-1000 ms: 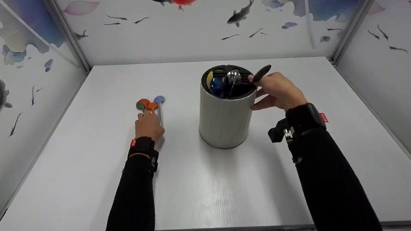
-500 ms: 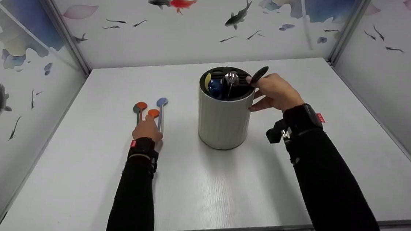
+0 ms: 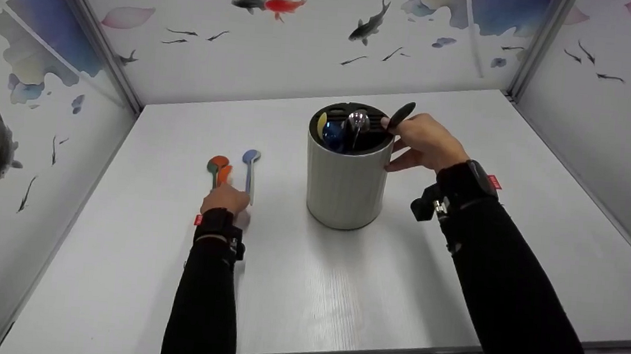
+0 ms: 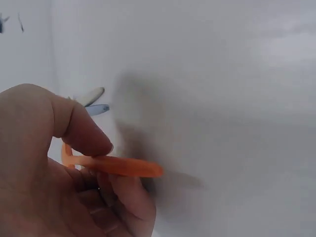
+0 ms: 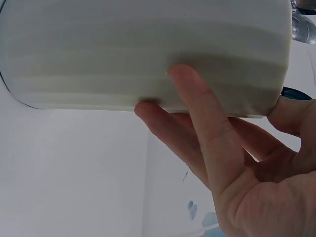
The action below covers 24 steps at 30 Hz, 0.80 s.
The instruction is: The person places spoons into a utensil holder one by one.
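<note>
Between thumb and fingers, my left hand pinches an orange spoon; its handle end sticks out past the fingertips in the left wrist view. A red-orange spoon and a green spoon overlap just beyond that hand, and a blue spoon lies to their right. My right hand grips a ribbed off-white utensil holder, thumb at the rim and fingers against the outer wall. A dark handle rises beside that thumb.
In the holder's black slotted top stand a blue rounded utensil, a shiny metal one and a yellow one. Fish-patterned panels enclose the white table behind and at both sides.
The left hand has drawn the orange spoon away from the blue one, and the spoon head now stands tilted, edge toward the head view. The right hand stays on the holder.
</note>
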Each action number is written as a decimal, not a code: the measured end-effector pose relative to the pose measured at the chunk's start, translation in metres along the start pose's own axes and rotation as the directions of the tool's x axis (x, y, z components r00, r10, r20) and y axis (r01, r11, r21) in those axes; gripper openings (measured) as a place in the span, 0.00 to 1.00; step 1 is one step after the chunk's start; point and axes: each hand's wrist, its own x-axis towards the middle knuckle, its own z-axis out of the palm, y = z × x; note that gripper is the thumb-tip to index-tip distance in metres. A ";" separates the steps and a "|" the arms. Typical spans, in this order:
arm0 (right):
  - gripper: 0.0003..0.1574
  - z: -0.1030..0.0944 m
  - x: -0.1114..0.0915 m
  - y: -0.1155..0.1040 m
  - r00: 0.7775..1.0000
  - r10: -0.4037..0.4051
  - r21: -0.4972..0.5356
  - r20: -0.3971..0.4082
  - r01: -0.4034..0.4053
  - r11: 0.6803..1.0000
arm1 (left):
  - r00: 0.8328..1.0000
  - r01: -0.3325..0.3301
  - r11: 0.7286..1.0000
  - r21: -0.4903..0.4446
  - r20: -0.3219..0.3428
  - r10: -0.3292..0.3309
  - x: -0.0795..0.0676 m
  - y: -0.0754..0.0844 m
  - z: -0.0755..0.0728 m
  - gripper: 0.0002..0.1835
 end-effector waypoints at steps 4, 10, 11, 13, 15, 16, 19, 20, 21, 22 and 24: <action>0.24 0.000 0.000 0.000 1.000 -0.001 0.002 -0.004 0.001 1.000 | 1.000 0.011 0.997 -0.073 0.017 -0.010 0.000 0.003 -0.007 0.14; 0.25 0.000 -0.001 0.000 1.000 0.001 -0.021 -0.009 -0.001 1.000 | 1.000 0.000 0.981 -0.192 -0.023 -0.004 0.004 0.006 -0.008 0.13; 0.26 0.000 -0.001 0.000 1.000 0.004 -0.026 -0.009 -0.004 1.000 | 0.999 -0.004 0.978 -0.207 -0.038 -0.004 0.005 0.007 -0.008 0.13; 0.27 0.001 0.000 0.000 1.000 0.007 -0.032 -0.011 -0.007 0.999 | 0.997 -0.013 0.968 -0.250 -0.072 -0.005 0.005 0.008 -0.007 0.14; 0.28 0.001 0.001 -0.001 1.000 0.011 -0.037 -0.012 -0.012 0.999 | 0.993 -0.036 0.952 -0.304 -0.117 0.000 0.006 0.009 -0.007 0.14; 0.28 0.001 0.001 -0.001 1.000 0.013 -0.038 -0.012 -0.013 0.999 | 0.990 -0.048 0.938 -0.344 -0.138 0.000 0.006 0.010 -0.007 0.13; 0.28 0.001 0.001 -0.001 1.000 0.014 -0.032 -0.009 -0.014 0.999 | 0.982 -0.088 0.863 -0.498 -0.190 -0.010 0.006 0.015 -0.007 0.12; 0.28 0.001 0.001 -0.001 1.000 0.011 -0.028 -0.007 -0.011 1.000 | 0.980 -0.104 0.825 -0.556 -0.199 -0.010 0.005 0.017 -0.007 0.13; 0.28 0.000 0.001 -0.001 1.000 0.008 -0.021 -0.005 -0.008 1.000 | 0.978 -0.124 0.786 -0.605 -0.209 -0.006 0.005 0.019 -0.007 0.14; 0.27 0.000 0.001 0.000 1.000 0.005 -0.015 -0.003 -0.005 1.000 | 0.977 -0.141 0.755 -0.640 -0.214 0.001 0.004 0.022 -0.008 0.15; 0.26 -0.001 0.001 0.001 1.000 -0.001 -0.005 0.001 0.001 1.000 | 0.973 -0.186 0.693 -0.696 -0.230 0.029 0.002 0.027 -0.008 0.18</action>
